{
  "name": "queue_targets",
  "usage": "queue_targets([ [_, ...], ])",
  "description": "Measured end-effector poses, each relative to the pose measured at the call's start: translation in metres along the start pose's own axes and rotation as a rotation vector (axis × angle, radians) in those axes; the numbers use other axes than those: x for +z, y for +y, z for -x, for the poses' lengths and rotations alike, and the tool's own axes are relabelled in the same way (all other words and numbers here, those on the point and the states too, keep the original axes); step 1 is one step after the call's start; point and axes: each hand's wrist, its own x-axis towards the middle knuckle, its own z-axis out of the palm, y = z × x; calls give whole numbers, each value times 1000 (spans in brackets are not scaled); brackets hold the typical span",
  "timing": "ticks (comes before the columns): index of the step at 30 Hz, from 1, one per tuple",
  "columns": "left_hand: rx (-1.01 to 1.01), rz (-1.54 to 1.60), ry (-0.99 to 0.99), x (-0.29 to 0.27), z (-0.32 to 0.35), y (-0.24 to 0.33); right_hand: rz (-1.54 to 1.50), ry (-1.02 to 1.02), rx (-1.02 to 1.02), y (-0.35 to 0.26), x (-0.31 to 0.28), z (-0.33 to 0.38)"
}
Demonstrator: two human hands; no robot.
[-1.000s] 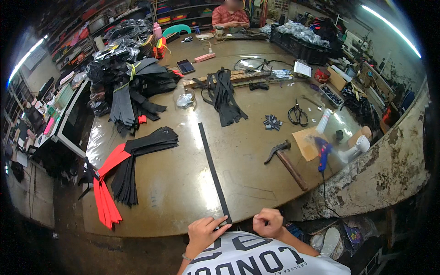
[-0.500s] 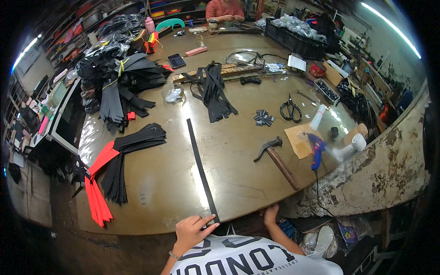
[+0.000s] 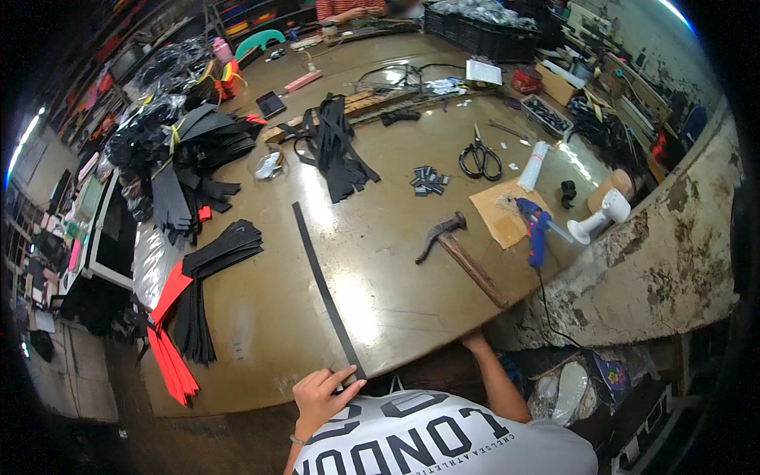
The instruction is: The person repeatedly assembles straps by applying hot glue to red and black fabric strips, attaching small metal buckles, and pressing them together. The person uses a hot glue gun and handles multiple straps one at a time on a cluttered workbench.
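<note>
A long black strap (image 3: 326,297) lies stretched across the brown table, its near end at the front edge. My left hand (image 3: 321,396) pinches that near end between thumb and fingers. Along the same edge, further right, my right hand (image 3: 474,342) reaches beneath the tabletop. Its fingers are hidden there, so what they touch cannot be seen. A hammer (image 3: 467,265) with a wooden handle rests right of the strap. Beyond it are a heap of small dark pieces (image 3: 429,181) and black-handled scissors (image 3: 480,161).
Bundled black straps (image 3: 226,245) with a red band lie at left, and another black bundle (image 3: 336,150) farther back. A blue glue gun (image 3: 535,229) sits beside brown paper (image 3: 495,210), its cord hanging over the edge. Across the table a person in a striped top (image 3: 348,9) sits.
The view has shifted, so the table sits further left and higher. My right hand has slid slightly right and further under the edge. My left hand stays on the strap's end.
</note>
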Motion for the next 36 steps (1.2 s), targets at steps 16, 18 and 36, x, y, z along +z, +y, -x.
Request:
queue_targets([
  [16, 17, 14, 22, 1, -1, -1, -618, 914, 168, -75, -270, 28],
  [18, 21, -3, 33, 1, 0, -2, -681, 879, -54, -78, -277, -19],
  [36, -15, 46, 26, -2, 5, -7, -315, -252, -632, -321, -245, -46],
])
